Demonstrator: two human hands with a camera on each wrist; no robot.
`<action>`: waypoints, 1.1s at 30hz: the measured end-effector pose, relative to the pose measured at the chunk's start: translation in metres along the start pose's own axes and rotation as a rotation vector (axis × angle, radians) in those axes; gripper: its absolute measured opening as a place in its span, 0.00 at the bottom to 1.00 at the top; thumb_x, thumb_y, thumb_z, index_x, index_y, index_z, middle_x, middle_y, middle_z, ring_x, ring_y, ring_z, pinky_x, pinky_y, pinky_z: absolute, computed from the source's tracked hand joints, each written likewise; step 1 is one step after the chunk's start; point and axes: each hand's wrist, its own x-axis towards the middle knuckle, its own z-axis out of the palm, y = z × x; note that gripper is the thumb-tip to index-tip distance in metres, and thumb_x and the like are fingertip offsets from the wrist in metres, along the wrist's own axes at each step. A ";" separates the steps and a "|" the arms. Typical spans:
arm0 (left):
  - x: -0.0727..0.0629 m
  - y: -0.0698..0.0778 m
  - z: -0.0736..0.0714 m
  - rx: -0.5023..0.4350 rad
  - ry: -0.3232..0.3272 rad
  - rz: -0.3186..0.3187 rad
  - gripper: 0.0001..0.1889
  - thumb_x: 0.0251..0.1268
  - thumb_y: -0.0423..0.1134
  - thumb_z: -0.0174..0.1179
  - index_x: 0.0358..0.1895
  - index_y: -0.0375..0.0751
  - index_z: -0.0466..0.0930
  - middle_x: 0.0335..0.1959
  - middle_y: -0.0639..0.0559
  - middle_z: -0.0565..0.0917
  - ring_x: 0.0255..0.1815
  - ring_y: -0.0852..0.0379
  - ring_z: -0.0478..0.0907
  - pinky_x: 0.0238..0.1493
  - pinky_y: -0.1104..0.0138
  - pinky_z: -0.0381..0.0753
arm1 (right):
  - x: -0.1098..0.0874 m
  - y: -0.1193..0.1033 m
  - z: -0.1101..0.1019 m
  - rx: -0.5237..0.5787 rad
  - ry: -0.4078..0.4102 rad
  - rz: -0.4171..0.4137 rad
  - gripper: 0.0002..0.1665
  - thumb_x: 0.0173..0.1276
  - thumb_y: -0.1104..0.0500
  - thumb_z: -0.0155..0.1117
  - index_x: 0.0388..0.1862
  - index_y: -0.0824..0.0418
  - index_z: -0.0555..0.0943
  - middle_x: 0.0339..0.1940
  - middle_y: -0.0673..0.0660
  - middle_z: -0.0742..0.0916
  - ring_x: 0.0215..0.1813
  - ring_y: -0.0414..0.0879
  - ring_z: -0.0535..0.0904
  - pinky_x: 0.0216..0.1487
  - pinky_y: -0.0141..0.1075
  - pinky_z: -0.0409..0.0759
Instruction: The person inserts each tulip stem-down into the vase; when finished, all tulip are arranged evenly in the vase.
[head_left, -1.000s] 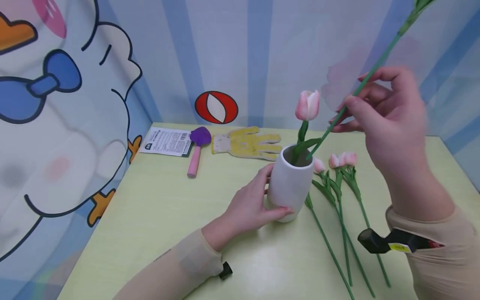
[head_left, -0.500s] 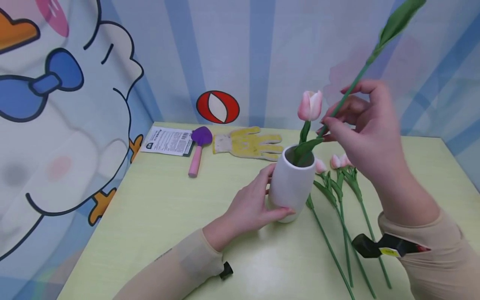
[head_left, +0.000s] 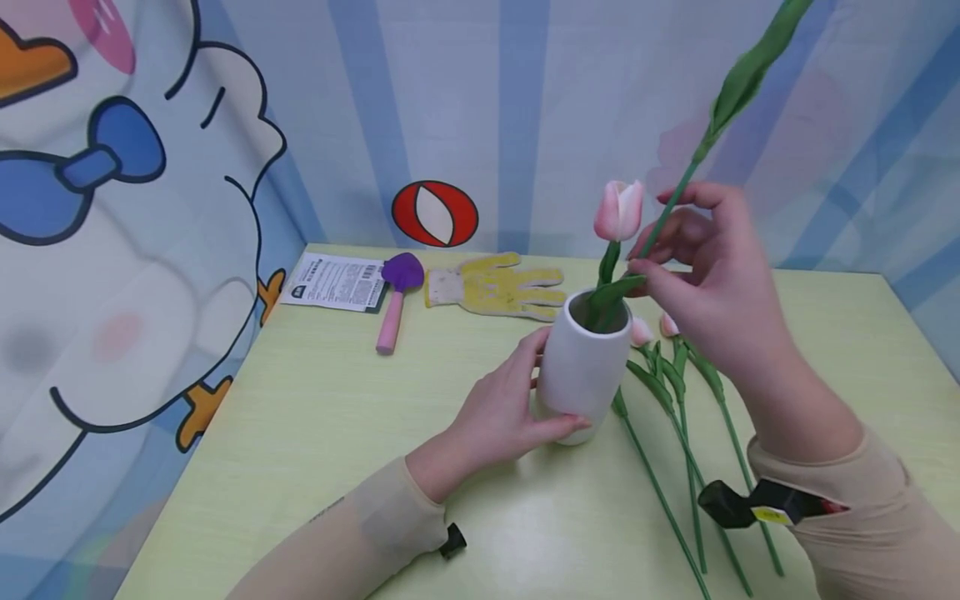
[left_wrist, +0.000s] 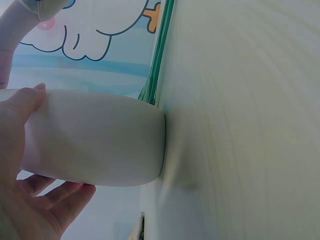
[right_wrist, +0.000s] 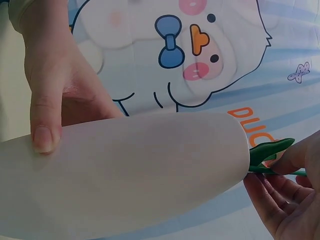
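A white vase stands on the table, with one pink tulip inside it. My left hand grips the vase's lower left side, thumb across the front; the left wrist view shows the fingers curled round the vase. Just above the rim, my right hand pinches the green stem of another flower, whose top lies outside the head view. That stem slants down into the vase's mouth. In the right wrist view the right hand is close against the vase's rim.
Several pink tulips lie on the table right of the vase. Behind are a yellow and white glove, a toy shovel with purple blade and pink handle, and a printed packet. A patterned curtain backs the table.
My right hand has moved down and left toward the vase, and the flower's stem has slid deeper into it. My left hand and the vase have stayed put.
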 end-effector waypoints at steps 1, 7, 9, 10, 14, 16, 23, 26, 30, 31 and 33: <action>0.000 0.000 0.000 0.001 0.002 0.000 0.55 0.54 0.57 0.78 0.80 0.65 0.48 0.72 0.63 0.70 0.68 0.60 0.74 0.61 0.59 0.84 | -0.001 0.000 0.000 -0.002 -0.006 -0.003 0.31 0.68 0.79 0.60 0.65 0.59 0.67 0.37 0.58 0.82 0.37 0.47 0.83 0.41 0.33 0.89; 0.000 -0.001 -0.001 0.005 0.003 0.008 0.55 0.54 0.56 0.78 0.81 0.64 0.49 0.72 0.62 0.70 0.68 0.60 0.75 0.62 0.59 0.84 | -0.006 -0.002 0.000 -0.020 -0.016 -0.005 0.28 0.70 0.75 0.62 0.65 0.59 0.69 0.36 0.58 0.84 0.37 0.46 0.85 0.41 0.34 0.90; 0.000 -0.001 -0.001 0.002 0.004 0.011 0.55 0.54 0.57 0.78 0.81 0.64 0.49 0.72 0.62 0.70 0.68 0.60 0.75 0.62 0.58 0.84 | -0.007 -0.003 0.001 -0.032 -0.011 -0.004 0.26 0.69 0.74 0.64 0.63 0.60 0.70 0.36 0.57 0.85 0.35 0.45 0.87 0.40 0.33 0.89; 0.000 -0.001 -0.001 0.002 0.004 0.011 0.55 0.54 0.57 0.78 0.81 0.64 0.49 0.72 0.62 0.70 0.68 0.60 0.75 0.62 0.58 0.84 | -0.007 -0.003 0.002 -0.042 -0.002 -0.001 0.25 0.69 0.75 0.64 0.62 0.61 0.72 0.36 0.57 0.86 0.35 0.45 0.87 0.40 0.33 0.89; 0.000 -0.001 -0.001 0.000 0.002 0.008 0.55 0.55 0.57 0.78 0.81 0.64 0.49 0.72 0.62 0.70 0.68 0.60 0.74 0.62 0.59 0.84 | -0.008 -0.004 0.003 -0.063 0.029 0.022 0.22 0.67 0.76 0.65 0.56 0.60 0.76 0.36 0.56 0.87 0.33 0.45 0.89 0.39 0.33 0.89; 0.000 -0.001 -0.001 0.002 0.001 0.005 0.55 0.55 0.56 0.78 0.81 0.64 0.49 0.72 0.62 0.70 0.68 0.60 0.74 0.62 0.60 0.83 | -0.009 -0.003 0.002 -0.064 0.035 0.028 0.21 0.67 0.77 0.65 0.54 0.59 0.77 0.36 0.55 0.87 0.34 0.44 0.89 0.39 0.33 0.89; -0.001 -0.001 -0.001 0.009 0.003 0.002 0.55 0.54 0.57 0.78 0.81 0.63 0.49 0.72 0.62 0.70 0.68 0.60 0.75 0.61 0.60 0.83 | -0.010 0.000 0.003 -0.001 0.070 0.042 0.21 0.66 0.78 0.64 0.52 0.60 0.77 0.36 0.56 0.85 0.33 0.45 0.88 0.37 0.33 0.89; -0.001 -0.001 -0.001 0.011 0.007 0.008 0.55 0.54 0.57 0.78 0.81 0.63 0.49 0.72 0.62 0.71 0.67 0.60 0.75 0.61 0.61 0.84 | -0.009 0.001 0.004 0.034 0.073 0.043 0.21 0.66 0.78 0.64 0.52 0.60 0.78 0.37 0.57 0.86 0.36 0.45 0.88 0.39 0.34 0.90; -0.001 0.000 -0.001 0.007 0.007 0.008 0.55 0.54 0.56 0.78 0.81 0.63 0.49 0.72 0.62 0.71 0.68 0.60 0.75 0.61 0.60 0.84 | -0.009 0.003 0.003 0.015 0.055 0.049 0.21 0.68 0.74 0.67 0.57 0.63 0.77 0.40 0.57 0.87 0.41 0.46 0.87 0.41 0.33 0.89; -0.001 0.000 -0.001 0.007 0.006 0.009 0.55 0.54 0.56 0.78 0.81 0.63 0.49 0.72 0.62 0.71 0.68 0.60 0.75 0.61 0.60 0.84 | -0.009 0.003 0.003 0.003 0.054 0.054 0.21 0.68 0.73 0.67 0.58 0.63 0.77 0.41 0.57 0.87 0.41 0.46 0.87 0.42 0.33 0.89; -0.001 0.000 -0.001 0.009 0.005 0.011 0.55 0.55 0.55 0.78 0.81 0.62 0.49 0.72 0.62 0.71 0.68 0.60 0.75 0.62 0.59 0.84 | -0.010 0.003 0.003 -0.020 0.056 0.066 0.22 0.68 0.72 0.68 0.59 0.63 0.77 0.41 0.57 0.87 0.41 0.46 0.86 0.42 0.33 0.89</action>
